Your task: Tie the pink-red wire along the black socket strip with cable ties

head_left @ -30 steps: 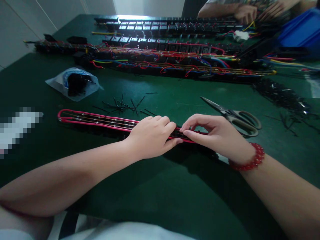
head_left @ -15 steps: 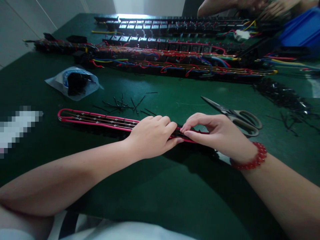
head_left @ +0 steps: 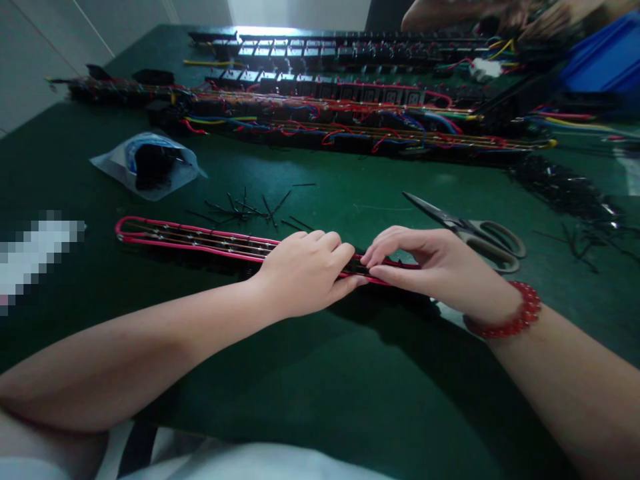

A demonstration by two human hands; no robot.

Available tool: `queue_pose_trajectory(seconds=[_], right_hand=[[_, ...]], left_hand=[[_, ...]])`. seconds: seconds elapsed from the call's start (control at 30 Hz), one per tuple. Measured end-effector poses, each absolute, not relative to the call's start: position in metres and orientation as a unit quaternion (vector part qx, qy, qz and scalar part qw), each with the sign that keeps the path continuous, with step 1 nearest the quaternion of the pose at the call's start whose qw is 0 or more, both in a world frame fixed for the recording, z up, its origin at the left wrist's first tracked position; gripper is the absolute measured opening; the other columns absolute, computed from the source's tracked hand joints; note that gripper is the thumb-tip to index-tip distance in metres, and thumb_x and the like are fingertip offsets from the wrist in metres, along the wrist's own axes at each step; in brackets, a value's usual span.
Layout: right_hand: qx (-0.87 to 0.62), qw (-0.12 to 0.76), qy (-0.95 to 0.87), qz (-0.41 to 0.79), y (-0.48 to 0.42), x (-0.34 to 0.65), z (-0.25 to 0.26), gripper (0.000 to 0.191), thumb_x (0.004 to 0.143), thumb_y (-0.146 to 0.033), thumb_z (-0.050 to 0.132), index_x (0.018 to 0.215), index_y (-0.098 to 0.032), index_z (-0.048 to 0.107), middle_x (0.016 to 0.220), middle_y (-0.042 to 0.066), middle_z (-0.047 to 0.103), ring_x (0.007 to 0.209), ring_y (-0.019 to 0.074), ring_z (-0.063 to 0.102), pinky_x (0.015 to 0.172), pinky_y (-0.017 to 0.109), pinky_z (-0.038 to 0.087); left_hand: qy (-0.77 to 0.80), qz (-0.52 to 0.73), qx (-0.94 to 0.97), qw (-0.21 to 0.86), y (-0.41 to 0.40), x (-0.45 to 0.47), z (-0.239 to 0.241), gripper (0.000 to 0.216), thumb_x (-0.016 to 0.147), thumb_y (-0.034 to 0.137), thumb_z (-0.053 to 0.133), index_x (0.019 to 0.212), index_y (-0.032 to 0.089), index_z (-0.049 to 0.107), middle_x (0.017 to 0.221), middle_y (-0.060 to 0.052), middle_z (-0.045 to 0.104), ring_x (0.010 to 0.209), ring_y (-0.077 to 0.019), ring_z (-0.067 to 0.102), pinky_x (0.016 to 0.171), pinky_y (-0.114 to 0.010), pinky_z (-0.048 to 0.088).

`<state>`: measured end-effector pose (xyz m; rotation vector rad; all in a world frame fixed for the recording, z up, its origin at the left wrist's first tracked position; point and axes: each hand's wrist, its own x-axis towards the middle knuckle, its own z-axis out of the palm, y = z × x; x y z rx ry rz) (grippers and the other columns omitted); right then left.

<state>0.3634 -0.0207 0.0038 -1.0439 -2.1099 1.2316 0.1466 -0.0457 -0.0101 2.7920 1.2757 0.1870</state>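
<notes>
A long, narrow black power strip [head_left: 227, 247] lies across the green table in front of me, with bare metal rails inside and a red wire looped along both edges. My left hand [head_left: 305, 273] is closed over its middle, fingers on the far side and thumb on the near edge. Just to the right, my right hand [head_left: 425, 263] has its thumb and fingertips brought together at the strip's upper face; whatever is between them is too small to make out. Thin black cable ties [head_left: 245, 208] are scattered behind the strip. Scissors [head_left: 463, 230] lie beyond my right hand, blades partly hidden from each other.
Several wired power strips [head_left: 320, 133] stretch across the back of the table. A clear plastic bag [head_left: 150, 167] with black contents sits at left. More black ties [head_left: 565, 190] are heaped at right. A blue bin [head_left: 607, 57] and another person's hands [head_left: 550, 20] are at far right.
Both hands stay at the same place on the strip. My right wrist has shifted very slightly to the right, and the other person's hands have moved a little.
</notes>
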Motion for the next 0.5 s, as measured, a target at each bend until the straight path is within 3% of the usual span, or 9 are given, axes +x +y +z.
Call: queue_pose_trajectory(seconds=[0.27,0.5], right_hand=[[-0.371,0.262,-0.783,0.424,-0.0233,0.3632,0.0034,0.007,0.079,-0.033,0.075,0.081,-0.026,0.075,0.09,0.003,0.073,0.086,0.0208,0.067,0.083,0.036,0.055],[-0.381,0.212,-0.802,0.408,-0.0213,0.359,0.0066,0.012,0.079,-0.039,0.074,0.08,-0.027,0.076,0.089,0.005,0.074,0.09,0.0243,0.067,0.086,0.042,0.055]], left_hand=[[0.412,0.062,0.909,0.029,-0.0459,0.1465,-0.0112,0.045,0.101,0.05,0.035,0.113,0.015,0.061,0.104,-0.009,0.066,0.093,-0.0242,0.063,0.074,-0.035,0.046],[0.41,0.059,0.91,0.026,-0.045,0.1458,-0.0111,0.044,0.101,0.049,0.035,0.114,0.016,0.061,0.103,-0.009,0.066,0.093,-0.0241,0.063,0.073,-0.035,0.045]])
